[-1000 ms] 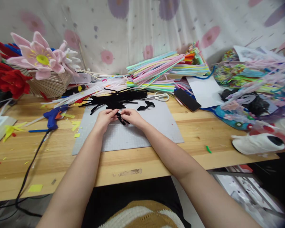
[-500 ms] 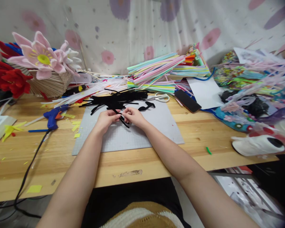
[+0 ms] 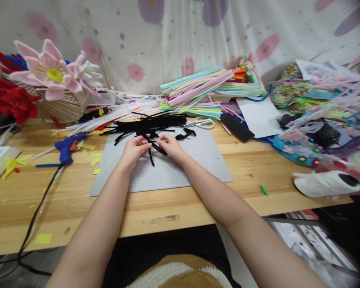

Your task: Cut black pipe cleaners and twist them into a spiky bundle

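My left hand (image 3: 135, 149) and my right hand (image 3: 170, 146) are close together over a grey cutting mat (image 3: 180, 172). Between them are several black pipe cleaners (image 3: 151, 157), their ends fanning down toward me. The fingers of both hands are closed on them, partly hiding where they meet. Just behind the hands lies a loose bundle of black pipe cleaners (image 3: 156, 122). Right of my right hand, a small bent black piece (image 3: 186, 135) with rounded ends rests on the mat. White-handled scissors (image 3: 205, 123) lie at the mat's back edge.
A blue glue gun (image 3: 66, 150) with a cord lies left of the mat among yellow scraps (image 3: 96, 161). A dark phone (image 3: 237, 127) and bundles of coloured pipe cleaners (image 3: 198, 88) are at the back. A basket of fuzzy flowers (image 3: 55, 74) stands back left, a white bottle (image 3: 322, 184) front right.
My hands have moved slightly apart. The black pipe cleaners between them have shifted, and one end now points down further left, with others spread toward my right hand.
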Demonstrator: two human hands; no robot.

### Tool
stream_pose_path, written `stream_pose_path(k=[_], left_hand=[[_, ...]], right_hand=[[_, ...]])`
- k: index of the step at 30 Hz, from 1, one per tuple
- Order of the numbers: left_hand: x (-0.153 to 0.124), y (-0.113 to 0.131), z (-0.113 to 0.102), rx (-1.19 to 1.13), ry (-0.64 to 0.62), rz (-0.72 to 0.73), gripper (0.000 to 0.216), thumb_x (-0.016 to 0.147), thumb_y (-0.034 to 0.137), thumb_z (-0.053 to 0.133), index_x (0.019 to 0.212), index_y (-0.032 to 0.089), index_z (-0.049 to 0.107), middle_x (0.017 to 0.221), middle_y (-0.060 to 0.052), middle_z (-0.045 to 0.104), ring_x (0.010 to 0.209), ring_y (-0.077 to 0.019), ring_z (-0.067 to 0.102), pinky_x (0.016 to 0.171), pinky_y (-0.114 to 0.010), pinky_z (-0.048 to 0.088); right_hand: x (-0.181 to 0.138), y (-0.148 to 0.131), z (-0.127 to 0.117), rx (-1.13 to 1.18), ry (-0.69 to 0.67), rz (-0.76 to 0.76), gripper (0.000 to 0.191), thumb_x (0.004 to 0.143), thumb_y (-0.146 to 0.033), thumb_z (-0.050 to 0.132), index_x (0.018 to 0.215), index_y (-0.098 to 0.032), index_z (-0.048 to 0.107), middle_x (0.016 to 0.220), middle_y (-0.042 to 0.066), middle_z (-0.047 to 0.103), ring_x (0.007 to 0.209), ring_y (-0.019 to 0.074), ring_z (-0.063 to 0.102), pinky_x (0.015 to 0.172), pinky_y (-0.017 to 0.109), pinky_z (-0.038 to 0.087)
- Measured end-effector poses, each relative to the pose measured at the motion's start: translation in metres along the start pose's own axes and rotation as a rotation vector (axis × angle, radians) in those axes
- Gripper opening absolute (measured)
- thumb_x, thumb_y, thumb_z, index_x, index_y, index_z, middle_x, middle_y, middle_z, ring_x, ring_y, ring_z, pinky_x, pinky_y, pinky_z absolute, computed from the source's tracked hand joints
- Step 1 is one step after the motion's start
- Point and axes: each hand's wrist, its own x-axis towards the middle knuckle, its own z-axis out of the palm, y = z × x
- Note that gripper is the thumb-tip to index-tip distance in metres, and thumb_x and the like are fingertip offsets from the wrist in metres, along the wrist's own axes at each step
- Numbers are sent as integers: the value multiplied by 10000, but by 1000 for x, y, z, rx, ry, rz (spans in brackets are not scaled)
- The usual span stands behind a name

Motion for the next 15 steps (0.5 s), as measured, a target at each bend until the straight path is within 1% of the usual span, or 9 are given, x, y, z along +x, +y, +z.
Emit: stream_pose_path(k=[2,6,9,11,15], left_hand=[[1,-1,2,-6,56,29,531,438,218,791,950,151,666,665,24,580,536,-71,531,463,-184,421],[3,-3,6,-21,192,29,462,467,276,785,888,133,657,729,-10,624,560,-89,549,485,-213,432],[2,-3,7,-50,209,-17,405,458,272,789,805,129,635,746,-24,637,566,-102,557,509,-243,457],[1,-3,8,-71,201,-35,391,435,245,794,763,129,615,713,-15,629,545,-96,547,504,-240,452],[4,-6,11,-126,236,12,376,432,203,781,748,135,589,625,16,594,537,-95,550,523,-230,447]], right_hand=[[-1,0,0,-27,-3,-7,143,757,-273,527,677,-178,455,499,-82,431,447,59,371,471,183,294],[-3,-1,-1,-10,-121,-11,121,800,-255,488,712,-188,438,474,-80,453,413,66,377,440,186,296],[-6,0,-1,7,-193,-48,122,804,-251,506,724,-183,444,479,-76,471,416,61,405,435,175,316],[-6,-1,0,31,-215,-33,121,805,-248,513,728,-181,448,502,-68,498,430,59,441,439,167,345],[-5,-3,6,148,-207,28,120,815,-243,514,730,-180,457,596,-47,565,502,61,525,486,168,422]])
